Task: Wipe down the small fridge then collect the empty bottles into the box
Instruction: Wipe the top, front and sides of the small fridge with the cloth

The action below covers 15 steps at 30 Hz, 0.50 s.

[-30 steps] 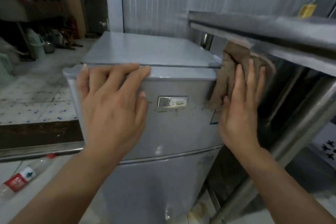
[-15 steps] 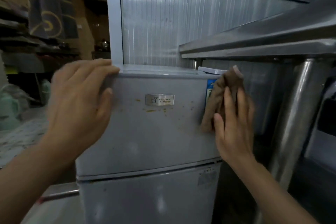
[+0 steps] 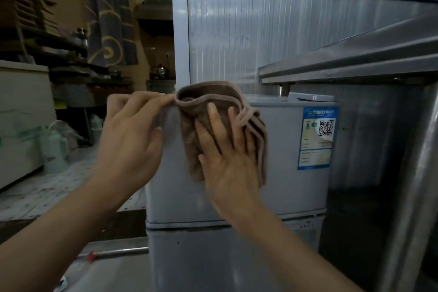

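Nearest, both hands work the brown cloth (image 3: 211, 123) in front of the small fridge (image 3: 279, 173): left hand (image 3: 132, 135) pinches the cloth's top-left corner at the fridge's upper left edge, right hand (image 3: 227, 149) lies flat with fingers spread on the folded cloth, seemingly pressing it onto the upper door. Step in hand looks like re-folding or spreading the cloth before wiping the door face. To do it well: keep the folds stacked under the palm so a flat pad meets the metal, hold pressure even, run overlapping strokes toward the blue label (image 3: 317, 138) at the door's upper right, and ease off around the label's edges. The fridge stands upright, long axis vertical, door face toward the camera, with the seam between upper and lower doors below the hands. It sits tucked beside and partly under the steel bench (image 3: 355, 64) on the right. Behind it is a ribbed metal panel (image 3: 237, 30); far left are dim shelves (image 3: 47, 45). No box in view.
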Each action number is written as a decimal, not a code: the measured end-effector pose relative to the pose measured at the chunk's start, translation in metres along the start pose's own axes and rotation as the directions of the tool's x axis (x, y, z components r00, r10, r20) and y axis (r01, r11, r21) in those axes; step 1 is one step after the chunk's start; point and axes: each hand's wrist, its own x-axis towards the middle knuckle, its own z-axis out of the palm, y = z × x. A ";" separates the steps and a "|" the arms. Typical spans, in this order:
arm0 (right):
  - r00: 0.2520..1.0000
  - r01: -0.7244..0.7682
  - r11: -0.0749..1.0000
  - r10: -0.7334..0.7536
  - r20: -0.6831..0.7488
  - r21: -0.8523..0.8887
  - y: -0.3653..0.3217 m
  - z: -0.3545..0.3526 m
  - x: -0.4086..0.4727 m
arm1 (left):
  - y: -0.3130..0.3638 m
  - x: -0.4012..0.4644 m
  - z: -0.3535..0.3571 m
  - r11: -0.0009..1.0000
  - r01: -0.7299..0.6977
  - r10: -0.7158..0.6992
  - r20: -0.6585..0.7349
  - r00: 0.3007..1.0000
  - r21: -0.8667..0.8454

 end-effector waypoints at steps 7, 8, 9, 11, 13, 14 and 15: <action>0.950 -0.311 0.948 0.313 0.018 -0.069 0.116 -0.017 -0.046 | 0.000 -0.002 0.004 0.999 0.016 -0.018 -0.033 0.999 -0.043; 0.930 -0.367 0.928 0.369 0.012 -0.062 0.119 -0.018 -0.047 | 0.000 -0.002 0.004 0.999 0.010 -0.012 -0.037 0.999 -0.048; 0.914 -0.406 0.912 0.407 -0.004 -0.054 0.117 -0.016 -0.047 | -0.001 -0.002 0.005 0.998 -0.001 -0.001 -0.039 0.999 -0.055; 0.907 -0.420 0.908 0.419 -0.040 -0.015 0.094 -0.010 -0.039 | -0.004 -0.001 0.004 0.997 -0.025 0.022 -0.040 0.999 -0.074; 0.936 -0.345 0.938 0.345 -0.062 0.022 0.061 -0.004 -0.028 | -0.008 -0.002 0.003 0.993 -0.030 0.025 -0.039 0.999 -0.117; 0.948 -0.311 0.950 0.312 -0.062 0.037 0.045 -0.001 -0.023 | -0.009 -0.002 0.002 0.989 -0.023 0.018 -0.035 0.999 -0.146; 0.954 -0.292 0.955 0.295 -0.053 0.045 0.031 0.001 -0.019 | -0.011 -0.002 0.002 0.985 -0.013 0.009 -0.023 1.000 -0.169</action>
